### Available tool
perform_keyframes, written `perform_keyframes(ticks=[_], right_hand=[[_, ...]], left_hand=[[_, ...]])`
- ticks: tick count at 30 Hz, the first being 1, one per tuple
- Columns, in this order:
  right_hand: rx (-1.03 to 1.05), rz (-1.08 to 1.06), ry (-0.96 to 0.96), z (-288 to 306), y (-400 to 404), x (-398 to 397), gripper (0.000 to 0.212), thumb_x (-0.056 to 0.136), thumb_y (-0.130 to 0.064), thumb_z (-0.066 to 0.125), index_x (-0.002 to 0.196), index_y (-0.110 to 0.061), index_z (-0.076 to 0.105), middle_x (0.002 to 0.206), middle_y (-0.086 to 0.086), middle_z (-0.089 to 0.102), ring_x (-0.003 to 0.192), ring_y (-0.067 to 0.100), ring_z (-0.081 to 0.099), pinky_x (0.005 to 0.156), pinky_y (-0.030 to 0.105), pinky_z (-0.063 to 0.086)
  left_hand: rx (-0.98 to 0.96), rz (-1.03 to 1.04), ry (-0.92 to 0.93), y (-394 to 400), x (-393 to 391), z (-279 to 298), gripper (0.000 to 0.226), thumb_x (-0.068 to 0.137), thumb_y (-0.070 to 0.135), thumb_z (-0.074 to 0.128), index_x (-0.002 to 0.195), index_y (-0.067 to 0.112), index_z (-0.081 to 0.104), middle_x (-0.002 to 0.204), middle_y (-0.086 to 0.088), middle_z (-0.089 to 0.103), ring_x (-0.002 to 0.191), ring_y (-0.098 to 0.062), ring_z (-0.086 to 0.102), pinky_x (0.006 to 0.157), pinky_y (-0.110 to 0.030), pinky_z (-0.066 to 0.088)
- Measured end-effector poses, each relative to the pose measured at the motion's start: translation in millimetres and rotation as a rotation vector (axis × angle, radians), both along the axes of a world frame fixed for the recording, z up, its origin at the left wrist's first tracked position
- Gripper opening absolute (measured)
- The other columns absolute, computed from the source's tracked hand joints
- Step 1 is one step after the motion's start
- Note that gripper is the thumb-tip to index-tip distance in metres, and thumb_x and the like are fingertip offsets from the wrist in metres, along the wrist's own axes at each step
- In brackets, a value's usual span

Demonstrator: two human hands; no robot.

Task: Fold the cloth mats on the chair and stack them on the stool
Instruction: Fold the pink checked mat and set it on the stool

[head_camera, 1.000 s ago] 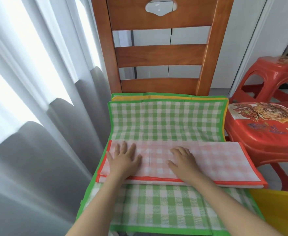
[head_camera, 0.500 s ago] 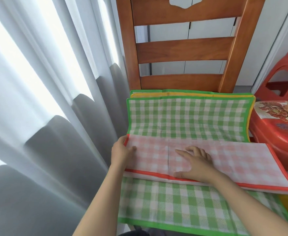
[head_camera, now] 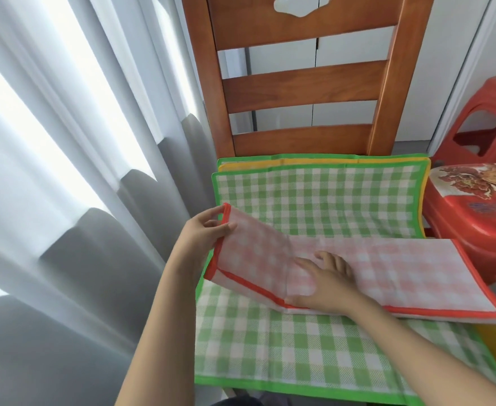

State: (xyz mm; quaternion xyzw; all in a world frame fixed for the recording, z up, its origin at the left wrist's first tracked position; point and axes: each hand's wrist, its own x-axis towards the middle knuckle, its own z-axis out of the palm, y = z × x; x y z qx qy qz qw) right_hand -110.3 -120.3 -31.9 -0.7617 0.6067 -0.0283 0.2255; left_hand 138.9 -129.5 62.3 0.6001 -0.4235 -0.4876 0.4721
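Orange-trimmed pink mat (head_camera: 387, 268) pinched at its end by left hand (head_camera: 201, 240), pinned mid-strip under flat right hand (head_camera: 327, 284), so best swung over slow, edges lined up.

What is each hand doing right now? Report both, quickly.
Left hand: pinching the left end of the orange-trimmed pink checked mat, lifting it.
Right hand: open, fingers flat, pressing on the mat's middle.

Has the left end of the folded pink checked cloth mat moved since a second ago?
Yes. The left hand has lifted that end of the pink checked cloth mat off the green checked mat; the right hand presses its middle.
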Motion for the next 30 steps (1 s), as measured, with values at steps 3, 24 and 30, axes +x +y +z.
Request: perform_keyframes(ticks=[3,24,30], right_hand=[[0.014,0.021,-0.024,3.0,2.0,0.0,0.092,0.06,-0.079,0.057,0.139,-0.052,0.019,0.154,0.001,0.007,0.142,0.025,0.001,0.117,0.042,0.002],[0.323,-0.425,-0.762,55.7,27.4,-122.5,0.044,0.088,-0.055,0.048,0.088,-0.018,0.073,0.082,0.0,0.075,0.08,0.019,0.069,0.074,0.028,0.048],[0.245,-0.376,-0.475,36.0,26.3,-108.3,0.046,0.086,-0.041,0.058,0.044,-0.021,0.054,0.053,-0.006,0.063,0.058,0.008,0.06,0.06,0.02,0.043]], left_hand=[[-0.029,-0.049,0.055,-2.0,-17.7,11.8,0.056,0.078,0.005,0.074,0.129,0.02,0.057,0.101,-0.016,0.071,0.091,-0.032,0.069,0.092,-0.048,0.052],[-0.053,-0.168,-0.233,-20.7,-221.5,-53.7,0.081,0.08,0.018,0.073,0.148,0.019,0.027,0.081,-0.005,0.066,0.071,-0.018,0.064,0.071,-0.031,0.054],[0.004,-0.274,-0.425,-20.5,-234.7,-81.1,0.081,0.082,0.026,0.069,0.148,0.019,0.024,0.095,-0.01,0.066,0.086,-0.019,0.063,0.076,-0.027,0.051]])
